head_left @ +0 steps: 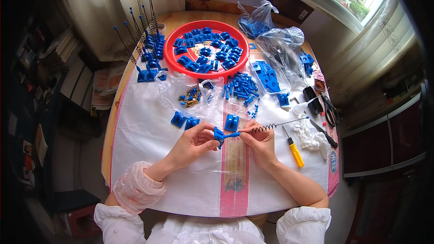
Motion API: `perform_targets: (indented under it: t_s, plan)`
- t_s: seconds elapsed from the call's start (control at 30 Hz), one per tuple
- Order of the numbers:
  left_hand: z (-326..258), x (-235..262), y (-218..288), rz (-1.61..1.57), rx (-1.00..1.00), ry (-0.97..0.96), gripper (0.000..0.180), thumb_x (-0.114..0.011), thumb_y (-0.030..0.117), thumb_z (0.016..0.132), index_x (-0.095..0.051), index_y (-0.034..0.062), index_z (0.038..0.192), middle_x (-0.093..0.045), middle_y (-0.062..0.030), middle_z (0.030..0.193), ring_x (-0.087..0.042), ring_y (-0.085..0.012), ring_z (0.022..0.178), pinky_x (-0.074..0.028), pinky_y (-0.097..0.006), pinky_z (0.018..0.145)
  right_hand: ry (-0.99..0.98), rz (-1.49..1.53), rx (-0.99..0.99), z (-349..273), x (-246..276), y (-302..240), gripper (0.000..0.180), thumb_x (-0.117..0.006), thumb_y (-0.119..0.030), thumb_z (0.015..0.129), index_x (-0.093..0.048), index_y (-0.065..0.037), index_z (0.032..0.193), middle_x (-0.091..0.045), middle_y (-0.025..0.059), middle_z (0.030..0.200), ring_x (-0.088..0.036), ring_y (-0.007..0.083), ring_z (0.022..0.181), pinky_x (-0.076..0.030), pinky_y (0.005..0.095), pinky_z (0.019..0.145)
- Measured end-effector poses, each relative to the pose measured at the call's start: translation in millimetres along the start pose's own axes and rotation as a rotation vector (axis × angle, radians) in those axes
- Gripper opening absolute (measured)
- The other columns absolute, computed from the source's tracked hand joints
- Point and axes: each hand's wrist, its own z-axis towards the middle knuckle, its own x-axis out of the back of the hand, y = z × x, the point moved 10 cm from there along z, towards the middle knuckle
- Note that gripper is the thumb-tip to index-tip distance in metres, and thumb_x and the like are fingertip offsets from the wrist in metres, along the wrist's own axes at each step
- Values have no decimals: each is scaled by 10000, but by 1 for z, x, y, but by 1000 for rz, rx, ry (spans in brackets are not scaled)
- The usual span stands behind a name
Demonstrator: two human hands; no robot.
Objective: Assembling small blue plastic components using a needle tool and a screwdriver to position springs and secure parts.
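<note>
Over the middle of the table, my left hand (196, 143) pinches a small blue plastic bracket (219, 136) between thumb and fingers. From it a blue plastic stem (232, 135) runs right into my right hand (258, 142), whose thumb and fingertips are closed around its end. A thin black spring rod (263, 128) with a coil and a small blue tip sticks out to the right past my right fingers. How the rod meets the stem is hidden by those fingers. Just beyond my hands lie blue plastic clips (232, 122), with two more brackets (178, 119) farther left.
A red round tray (168, 53) holds many blue clips. Finished-looking pieces with upright spring rods (147, 74) stand at the far left. Loose blue stems (242, 86), a bag of brass-coloured parts (191, 97) and a clear box (285, 89) lie ahead. A yellow screwdriver (295, 153) and scissors (332, 112) are right.
</note>
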Motion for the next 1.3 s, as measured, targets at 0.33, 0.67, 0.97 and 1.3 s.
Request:
perform_targets:
  t_s: [0.33, 0.67, 0.97, 1.3]
  plan:
    - [0, 0, 1, 0, 11, 6, 291, -731, 114, 995, -597, 45, 1244, -744, -71, 1035, -726, -146, 954, -596, -295, 870, -1, 6, 22, 1, 1, -1, 122, -758, 63, 900, -802, 2, 995, -653, 18, 952, -618, 88, 854, -487, 245, 733]
    - [1, 0, -1, -3, 17, 3, 289, -728, 106, 995, -596, 48, 1246, -742, -66, 1029, -723, -142, 947, -593, -290, 862, -5, -17, 10, 0, -1, -3, 107, -743, 55, 902, -779, 1, 987, -631, 24, 985, -615, 92, 869, -482, 239, 766]
    - [0, 0, -1, 2, 21, 4, 295, -730, 101, 993, -592, 48, 1248, -742, -63, 1029, -719, -138, 943, -593, -291, 864, -9, 2, 13, 1, -1, -2, 122, -744, 65, 902, -786, 1, 996, -634, 20, 980, -611, 90, 864, -478, 237, 749]
    - [0, -1, -1, -3, 19, -5, 318, -730, 99, 993, -588, 41, 1272, -730, -59, 1045, -713, -136, 943, -592, -290, 862, -11, -11, 23, 1, -1, -3, 122, -738, 60, 903, -786, -6, 994, -628, 15, 984, -602, 81, 852, -461, 229, 737]
